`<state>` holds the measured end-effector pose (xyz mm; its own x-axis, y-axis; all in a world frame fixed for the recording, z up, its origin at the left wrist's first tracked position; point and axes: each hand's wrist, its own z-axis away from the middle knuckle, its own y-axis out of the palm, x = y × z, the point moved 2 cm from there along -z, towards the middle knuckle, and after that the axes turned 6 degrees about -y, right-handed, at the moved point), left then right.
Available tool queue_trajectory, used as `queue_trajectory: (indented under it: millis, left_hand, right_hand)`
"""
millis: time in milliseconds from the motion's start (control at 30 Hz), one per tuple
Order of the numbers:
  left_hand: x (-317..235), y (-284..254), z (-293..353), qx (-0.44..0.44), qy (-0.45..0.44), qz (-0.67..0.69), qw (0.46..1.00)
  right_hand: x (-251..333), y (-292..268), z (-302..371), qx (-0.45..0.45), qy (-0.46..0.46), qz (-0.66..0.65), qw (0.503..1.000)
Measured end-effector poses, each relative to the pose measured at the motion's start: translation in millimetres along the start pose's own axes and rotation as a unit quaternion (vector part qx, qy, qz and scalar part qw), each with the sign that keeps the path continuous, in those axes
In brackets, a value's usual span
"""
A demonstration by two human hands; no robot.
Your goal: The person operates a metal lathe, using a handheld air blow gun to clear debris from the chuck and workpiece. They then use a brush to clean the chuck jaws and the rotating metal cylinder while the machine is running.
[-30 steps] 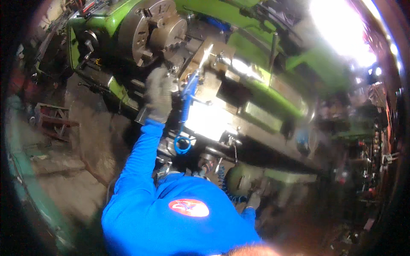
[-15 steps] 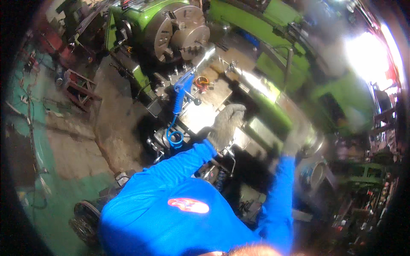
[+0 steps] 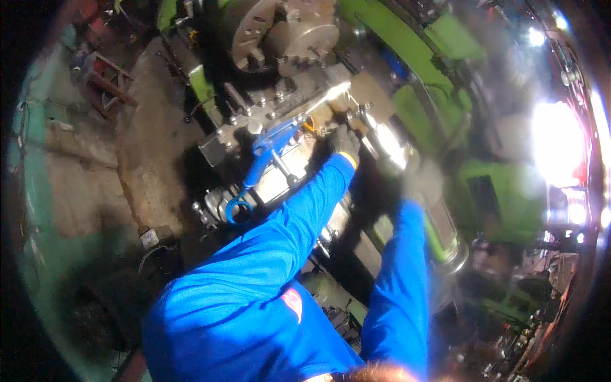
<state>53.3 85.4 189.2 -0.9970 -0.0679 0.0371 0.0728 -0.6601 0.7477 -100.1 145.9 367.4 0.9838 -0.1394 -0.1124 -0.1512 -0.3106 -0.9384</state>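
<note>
My left hand (image 3: 345, 142), in a grey glove with a yellow cuff, reaches forward beside the bright metal spindle (image 3: 384, 141) of a green lathe. Its fingers are foreshortened and dark, so their grip is unclear. To the right, my right hand (image 3: 422, 181), gloved too, is at the lathe's green tailstock (image 3: 439, 226); motion smears its fingers. Left of my left hand, a blue air gun (image 3: 275, 138) with a coiled blue hose lies on the tool carriage. A small orange ring-shaped item (image 3: 309, 123) shows just beyond the gun.
A large slotted chuck plate (image 3: 253, 33) and a round metal disc (image 3: 310, 39) stand at the far end. A clamp lever (image 3: 284, 167) sticks up from the carriage. On the left floor is a reddish metal stand (image 3: 105, 83). Bright glare washes out the far right.
My left hand has moved forward, away from my body, to beside the spindle. My right hand has shifted forward and slightly left along the tailstock. The whole view has shifted.
</note>
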Motion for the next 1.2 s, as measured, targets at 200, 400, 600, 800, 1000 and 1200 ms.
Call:
queue_trajectory:
  millis: [200,400,600,800,1000,1200]
  left_hand:
    - [-7,15,-48,0.048,-0.044,-0.051,0.997]
    - [-8,22,-51,0.055,-0.066,-0.061,0.994]
    - [59,-28,-126,0.125,-0.079,-0.246,0.958]
    - [16,-75,-234,0.2,0.1,-0.37,0.902]
    - [14,-18,-100,0.074,-0.012,-0.262,0.962]
    - [-8,2,-74,0.073,0.264,-0.94,0.204]
  right_hand:
    - [10,-2,-8,0.023,-0.001,-0.005,1.0]
    - [6,11,-9,-0.003,-0.037,0.008,0.999]
    - [-26,12,-3,-0.013,0.005,0.052,0.999]
    - [14,23,-10,-0.047,-0.055,0.015,0.997]
    - [1,12,-5,-0.025,-0.03,0.025,0.999]
    - [7,16,-3,-0.064,-0.047,0.012,0.997]
